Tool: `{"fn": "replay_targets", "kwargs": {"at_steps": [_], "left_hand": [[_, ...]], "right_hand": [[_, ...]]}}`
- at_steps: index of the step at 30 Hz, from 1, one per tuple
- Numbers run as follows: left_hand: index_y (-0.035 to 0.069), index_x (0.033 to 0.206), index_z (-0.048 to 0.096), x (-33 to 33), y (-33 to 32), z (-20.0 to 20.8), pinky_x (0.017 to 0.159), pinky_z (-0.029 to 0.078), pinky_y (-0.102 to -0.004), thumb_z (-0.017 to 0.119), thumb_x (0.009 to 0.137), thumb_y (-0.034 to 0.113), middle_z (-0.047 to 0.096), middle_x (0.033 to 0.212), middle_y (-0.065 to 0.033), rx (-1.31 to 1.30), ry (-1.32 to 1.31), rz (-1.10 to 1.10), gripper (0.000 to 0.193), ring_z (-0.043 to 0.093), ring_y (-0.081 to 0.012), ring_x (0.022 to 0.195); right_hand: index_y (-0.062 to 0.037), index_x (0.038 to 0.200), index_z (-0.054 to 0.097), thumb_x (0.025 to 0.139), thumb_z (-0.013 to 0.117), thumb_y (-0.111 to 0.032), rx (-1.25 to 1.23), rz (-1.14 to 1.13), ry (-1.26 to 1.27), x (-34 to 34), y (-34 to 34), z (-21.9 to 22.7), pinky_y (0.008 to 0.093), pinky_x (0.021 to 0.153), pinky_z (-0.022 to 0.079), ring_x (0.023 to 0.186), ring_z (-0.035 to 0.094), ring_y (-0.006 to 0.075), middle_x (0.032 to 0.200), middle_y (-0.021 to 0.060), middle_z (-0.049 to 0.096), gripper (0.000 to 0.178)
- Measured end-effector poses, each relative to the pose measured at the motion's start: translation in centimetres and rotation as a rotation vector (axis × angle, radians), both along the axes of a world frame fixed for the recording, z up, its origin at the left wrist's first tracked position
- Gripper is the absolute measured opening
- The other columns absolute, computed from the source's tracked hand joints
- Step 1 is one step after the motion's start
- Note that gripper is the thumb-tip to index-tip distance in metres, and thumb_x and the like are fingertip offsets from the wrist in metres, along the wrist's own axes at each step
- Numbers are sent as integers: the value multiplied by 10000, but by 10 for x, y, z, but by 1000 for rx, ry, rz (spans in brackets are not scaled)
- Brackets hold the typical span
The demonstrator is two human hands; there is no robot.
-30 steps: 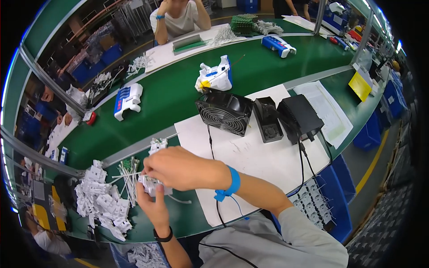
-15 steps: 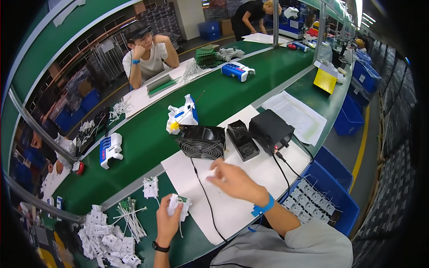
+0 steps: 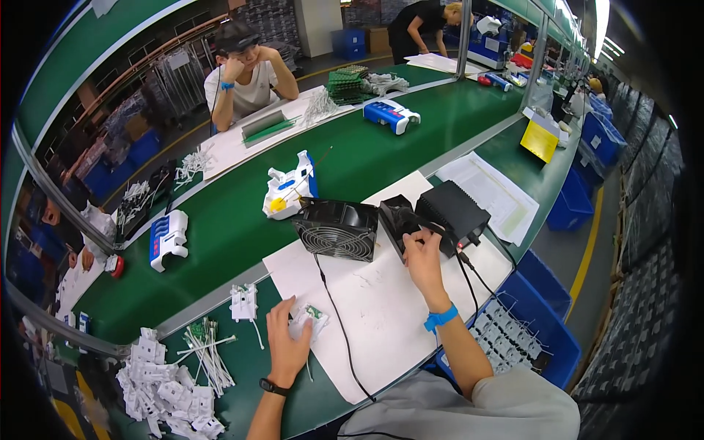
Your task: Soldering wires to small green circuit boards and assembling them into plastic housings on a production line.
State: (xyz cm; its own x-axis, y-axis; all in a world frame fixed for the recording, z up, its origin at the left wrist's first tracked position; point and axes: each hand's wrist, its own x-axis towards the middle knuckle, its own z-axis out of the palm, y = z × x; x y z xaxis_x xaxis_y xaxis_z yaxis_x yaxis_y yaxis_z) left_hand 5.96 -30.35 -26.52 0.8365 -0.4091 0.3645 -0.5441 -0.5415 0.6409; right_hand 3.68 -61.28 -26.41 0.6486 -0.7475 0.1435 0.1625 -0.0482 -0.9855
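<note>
nearest, at the lower edge, is the person's light grey clothing (image 3: 447, 411), with a black wristband (image 3: 273, 386) on the left wrist and a blue strap (image 3: 440, 317) on the right. the left hand (image 3: 288, 341) grasps a small white plastic housing (image 3: 309, 323) with a green circuit board, thumb on one side and fingers on the other, at the left edge of a large flat white sheet (image 3: 381, 323). to the left, a heap of white moulded plastic parts (image 3: 169, 389) lies just beside a bundle of thin white wires (image 3: 209, 359) with green ends. to the right, a blue plastic bin (image 3: 565, 367) holds rows of white parts. beyond the left hand, a lone white plastic piece (image 3: 244, 302) with a trailing wire lies on the green tabletop (image 3: 315, 400). farther in, the right hand (image 3: 425, 268) has its fingertips drawn together at a black rectangular stand (image 3: 392, 220); i cannot tell what they grasp. the stand sits between a square black fan (image 3: 337, 235) with a wire grille and a black box-shaped unit (image 3: 453, 205). behind the fan rests an open white-and-blue plastic casing (image 3: 292, 183). farthest, a seated person in white (image 3: 253, 88) leans on both arms near stacked green boards (image 3: 347, 84).
</note>
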Motion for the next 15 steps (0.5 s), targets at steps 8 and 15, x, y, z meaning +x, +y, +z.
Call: {"fn": "replay_targets", "kwargs": {"at_steps": [8,15], "left_hand": [[7,1388,501,-4,-1,-2,1045,395,-439,817,768,165,561,1316,-175,46,34,-102,714,509,-354,1199],[10,1372,513,-4,1,-4,1042,396,-433,824,761,153,571,1306,-170,33,50,-97,700,514,-355,1190]], "right_hand": [[-27,1144,524,946,685,-90,-326,-169,-40,31,-16,-7,265,542,417,599,517,99,773,57,614,263],[-16,932,604,944,715,-122,-426,-228,60,17,-22,21,251,571,395,637,479,64,719,6,581,153]]}}
